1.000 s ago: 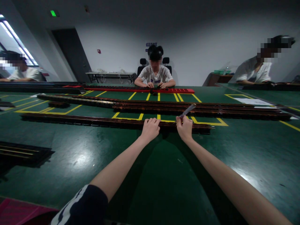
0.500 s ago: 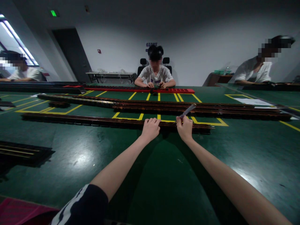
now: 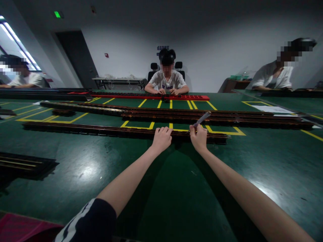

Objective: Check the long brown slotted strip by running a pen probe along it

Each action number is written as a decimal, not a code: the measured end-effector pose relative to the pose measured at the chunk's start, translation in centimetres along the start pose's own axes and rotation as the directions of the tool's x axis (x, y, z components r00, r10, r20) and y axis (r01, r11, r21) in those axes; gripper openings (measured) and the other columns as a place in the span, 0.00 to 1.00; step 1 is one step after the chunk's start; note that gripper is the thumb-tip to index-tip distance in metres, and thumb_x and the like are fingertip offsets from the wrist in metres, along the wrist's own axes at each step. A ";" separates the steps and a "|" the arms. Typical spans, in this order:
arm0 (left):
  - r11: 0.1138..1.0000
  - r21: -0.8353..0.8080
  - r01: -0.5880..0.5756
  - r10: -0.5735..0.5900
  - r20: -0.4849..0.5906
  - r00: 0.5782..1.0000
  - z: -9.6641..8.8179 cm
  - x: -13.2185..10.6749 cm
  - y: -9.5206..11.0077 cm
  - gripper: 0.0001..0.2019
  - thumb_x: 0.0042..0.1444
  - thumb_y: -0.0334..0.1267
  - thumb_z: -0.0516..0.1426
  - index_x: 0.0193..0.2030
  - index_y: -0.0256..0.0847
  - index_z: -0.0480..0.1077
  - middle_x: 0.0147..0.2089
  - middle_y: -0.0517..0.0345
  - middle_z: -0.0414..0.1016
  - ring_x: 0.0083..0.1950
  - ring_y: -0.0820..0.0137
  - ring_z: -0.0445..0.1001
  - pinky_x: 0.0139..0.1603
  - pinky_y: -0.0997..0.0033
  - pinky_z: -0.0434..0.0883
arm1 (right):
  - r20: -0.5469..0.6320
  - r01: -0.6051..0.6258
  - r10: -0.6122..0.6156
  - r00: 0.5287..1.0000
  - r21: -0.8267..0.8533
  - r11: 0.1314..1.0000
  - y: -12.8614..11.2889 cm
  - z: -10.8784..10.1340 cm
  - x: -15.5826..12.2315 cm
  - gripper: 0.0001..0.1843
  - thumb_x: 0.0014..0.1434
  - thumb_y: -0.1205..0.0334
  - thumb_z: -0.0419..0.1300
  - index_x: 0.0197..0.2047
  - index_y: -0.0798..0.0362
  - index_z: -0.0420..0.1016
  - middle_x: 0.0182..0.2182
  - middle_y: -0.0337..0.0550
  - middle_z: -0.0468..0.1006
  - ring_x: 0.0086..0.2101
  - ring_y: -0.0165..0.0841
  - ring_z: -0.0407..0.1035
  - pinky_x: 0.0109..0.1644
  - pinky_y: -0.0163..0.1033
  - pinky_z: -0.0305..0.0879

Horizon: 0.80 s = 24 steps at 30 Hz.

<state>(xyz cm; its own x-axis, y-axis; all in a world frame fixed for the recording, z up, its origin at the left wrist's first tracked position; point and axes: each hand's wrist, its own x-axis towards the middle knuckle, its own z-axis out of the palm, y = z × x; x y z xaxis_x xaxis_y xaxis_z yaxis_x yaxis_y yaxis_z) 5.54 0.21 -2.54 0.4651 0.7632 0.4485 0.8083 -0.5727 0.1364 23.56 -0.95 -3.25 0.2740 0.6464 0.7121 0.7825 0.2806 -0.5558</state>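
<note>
A long dark strip [image 3: 83,129] with reddish-brown lines along it lies across the green table in front of me. My left hand [image 3: 162,138] grips it right of its middle, fingers curled over the top toward its far side. Close to the strip's right end, my right hand [image 3: 199,137] is closed round a slim tool [image 3: 203,118] with a translucent greyish handle. The handle slants up to the right, and its lower end points down at the strip. What that end looks like is too small and dark to make out.
Behind the strip lies a stack of similar dark strips [image 3: 217,117]. More dark strips [image 3: 27,165] are at the left. A red slotted rail [image 3: 194,97] lies before a co-worker [image 3: 166,79] opposite. Yellow tape marks the table [image 3: 176,201]. White paper [image 3: 274,109] lies right.
My hands, the tool and the strip show no clear movement. Across the table, the co-worker's hands have shifted slightly.
</note>
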 end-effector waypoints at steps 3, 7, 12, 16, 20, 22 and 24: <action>1.000 0.012 0.001 -0.001 0.000 1.000 0.0 0.0 0.0 0.19 0.60 0.31 0.46 0.55 0.39 0.68 0.53 0.50 0.74 0.55 0.63 0.70 0.59 0.57 0.62 | -0.003 0.003 -0.003 1.000 -0.009 1.000 0.0 0.0 0.0 0.20 0.64 0.46 0.45 0.26 0.49 0.61 0.21 0.42 0.71 0.25 0.37 0.63 0.39 0.44 0.57; 1.000 0.028 0.001 -0.001 0.006 1.000 -0.1 0.0 0.1 0.19 0.60 0.30 0.46 0.55 0.39 0.68 0.53 0.50 0.74 0.55 0.63 0.70 0.59 0.57 0.62 | -0.010 0.004 -0.004 1.000 -0.020 1.000 0.2 0.1 0.1 0.19 0.64 0.47 0.45 0.27 0.50 0.61 0.21 0.41 0.70 0.24 0.37 0.63 0.39 0.44 0.57; 1.000 0.017 0.002 -0.002 0.009 1.000 -0.2 0.0 0.2 0.18 0.60 0.30 0.47 0.55 0.38 0.67 0.54 0.50 0.74 0.56 0.63 0.70 0.60 0.56 0.62 | -0.015 0.014 -0.014 1.000 -0.026 1.000 0.3 0.2 0.1 0.19 0.64 0.47 0.45 0.26 0.49 0.60 0.20 0.41 0.70 0.24 0.37 0.63 0.38 0.44 0.56; 1.000 0.010 0.002 -0.003 0.009 1.000 -0.2 0.0 0.2 0.18 0.60 0.31 0.47 0.55 0.39 0.68 0.54 0.51 0.74 0.56 0.63 0.70 0.60 0.55 0.63 | -0.015 0.022 -0.022 1.000 -0.019 1.000 0.2 0.1 0.0 0.20 0.64 0.46 0.44 0.27 0.49 0.60 0.20 0.41 0.70 0.24 0.37 0.63 0.38 0.44 0.57; 1.000 0.008 0.001 -0.001 0.012 1.000 -0.3 0.0 0.2 0.18 0.60 0.30 0.47 0.55 0.40 0.68 0.54 0.51 0.74 0.56 0.63 0.70 0.60 0.55 0.63 | -0.016 0.027 -0.027 0.999 -0.006 1.000 0.0 -0.1 0.0 0.22 0.64 0.44 0.44 0.27 0.49 0.60 0.20 0.41 0.70 0.23 0.36 0.63 0.38 0.44 0.57; 1.000 0.010 0.000 0.000 0.010 1.000 -0.3 0.0 0.2 0.18 0.60 0.30 0.47 0.55 0.41 0.68 0.54 0.51 0.74 0.56 0.63 0.70 0.60 0.55 0.63 | -0.013 0.023 -0.023 1.000 0.000 1.000 0.0 -0.1 0.0 0.21 0.64 0.44 0.44 0.27 0.49 0.60 0.20 0.41 0.70 0.23 0.36 0.63 0.38 0.44 0.57; 1.000 0.013 0.002 -0.002 0.008 1.000 -0.2 0.0 0.2 0.19 0.60 0.30 0.47 0.55 0.41 0.68 0.54 0.52 0.74 0.56 0.63 0.70 0.60 0.55 0.63 | -0.007 0.017 -0.017 1.000 0.006 1.000 0.0 -0.1 0.0 0.21 0.64 0.45 0.44 0.27 0.49 0.60 0.20 0.40 0.70 0.23 0.36 0.63 0.39 0.45 0.57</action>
<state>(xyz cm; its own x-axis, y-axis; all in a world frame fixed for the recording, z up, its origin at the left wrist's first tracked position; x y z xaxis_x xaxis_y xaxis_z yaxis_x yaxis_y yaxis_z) 5.60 0.06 -2.37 0.4666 0.7666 0.4411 0.8138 -0.5675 0.1254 23.57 -1.02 -3.23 0.2651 0.6364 0.7244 0.7838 0.2953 -0.5463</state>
